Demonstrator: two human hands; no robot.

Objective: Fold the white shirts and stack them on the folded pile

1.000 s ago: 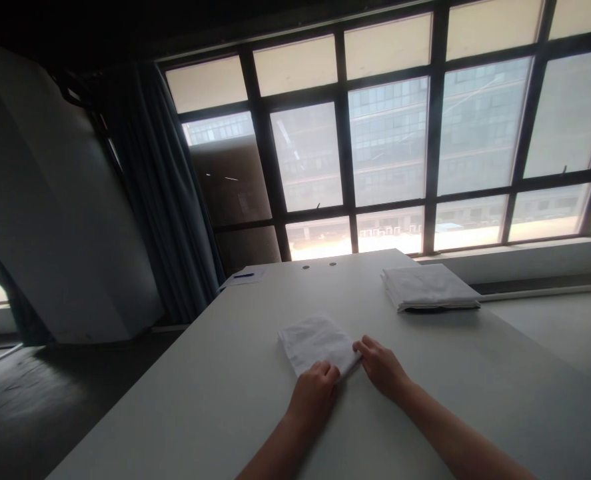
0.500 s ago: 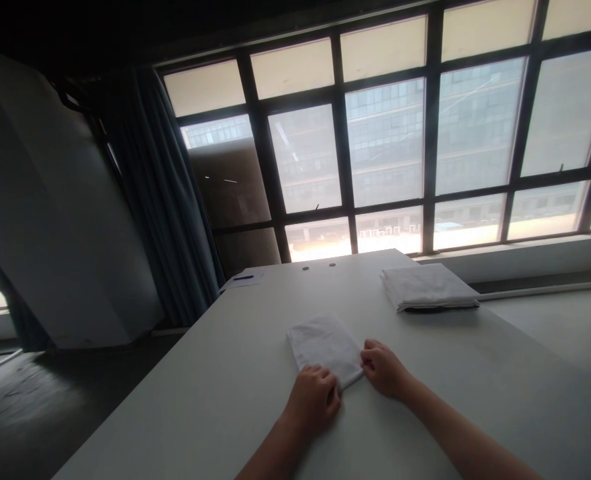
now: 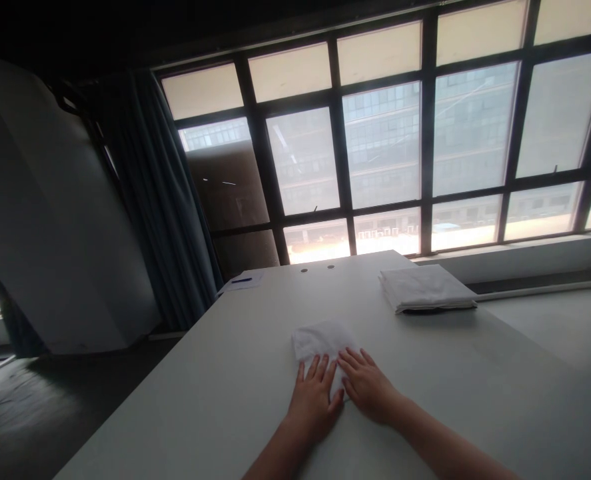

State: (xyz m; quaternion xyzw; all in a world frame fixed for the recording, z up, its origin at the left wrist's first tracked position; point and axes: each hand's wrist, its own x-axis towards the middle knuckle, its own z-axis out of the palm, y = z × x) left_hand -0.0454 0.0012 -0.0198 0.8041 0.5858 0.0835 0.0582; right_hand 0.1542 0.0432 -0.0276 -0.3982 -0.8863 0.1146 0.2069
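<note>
White cloth (image 3: 322, 338): folded into a small flat packet, matt and plain, its white gone slightly grey in this light and barely brighter than the surface beneath.
Cloth's place: just below the middle of the frame, lying on the white table (image 3: 215, 380), partly covered by fingers.
Cloth's surface: faintly creased, with soft ripples towards the far edge.
Cloth's edges: far side in plain sight, its left corner a little rounded; a small near part peeks out between the two hands.
Left hand (image 3: 316, 397): palm down at lower centre, fingers fanned wide over the near left portion, pinching nothing that I can see.
Right hand (image 3: 369, 387): just beside it, fingers stretched towards the upper left and laid across the right portion, likewise spread, grasping nothing.
Folded stack (image 3: 428, 287): right of centre, bigger, whitish, layers showing at its left edge, a dark strip along the bottom.
</note>
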